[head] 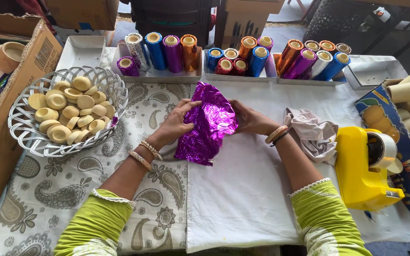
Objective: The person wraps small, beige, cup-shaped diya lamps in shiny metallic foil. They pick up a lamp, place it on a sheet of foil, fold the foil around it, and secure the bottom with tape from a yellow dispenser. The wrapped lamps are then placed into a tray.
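At the centre of the frame, a left hand (179, 124) and a right hand (250, 119) pinch a crinkled sheet of purple foil (207, 124) from both sides, each grip pressed onto its edges above the white-clothed worktop (243, 189). Smoothing evenly from both edges should keep the thin foil from tearing. A woven basket (24, 128) of pale cups sits at left, a yellow tape dispenser (364, 175) at right.
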